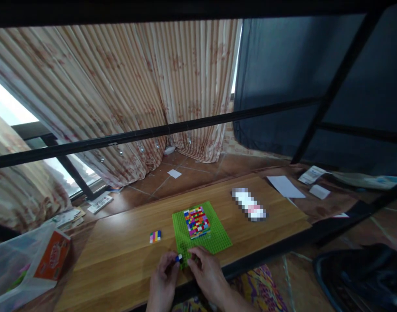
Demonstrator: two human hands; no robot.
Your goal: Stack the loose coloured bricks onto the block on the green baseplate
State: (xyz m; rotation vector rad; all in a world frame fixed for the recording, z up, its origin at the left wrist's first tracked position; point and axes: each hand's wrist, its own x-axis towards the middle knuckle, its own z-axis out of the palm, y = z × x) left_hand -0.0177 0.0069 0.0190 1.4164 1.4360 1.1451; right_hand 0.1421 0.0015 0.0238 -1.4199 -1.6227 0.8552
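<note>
A green baseplate (219,229) lies on the wooden table, bearing a block of many-coloured toy bricks (197,222). My left hand (164,273) is at the plate's near left corner, its fingertips closed on small blue and white toy bricks (179,258). Close beside it, my right hand (205,268) hovers over the near edge of the plate with thumb and forefinger curved and a gap between them; I see nothing in it. Left of the plate sits a small group of coloured bricks (155,236), in pink, yellow, blue and white.
On the wooden table (120,247), a blurred-out white object (249,204) lies right of the plate. A clear plastic bin (10,260) with an orange label stands at the left. White paper (285,186) rests at the far right edge. A dark metal bar (172,128) crosses ahead.
</note>
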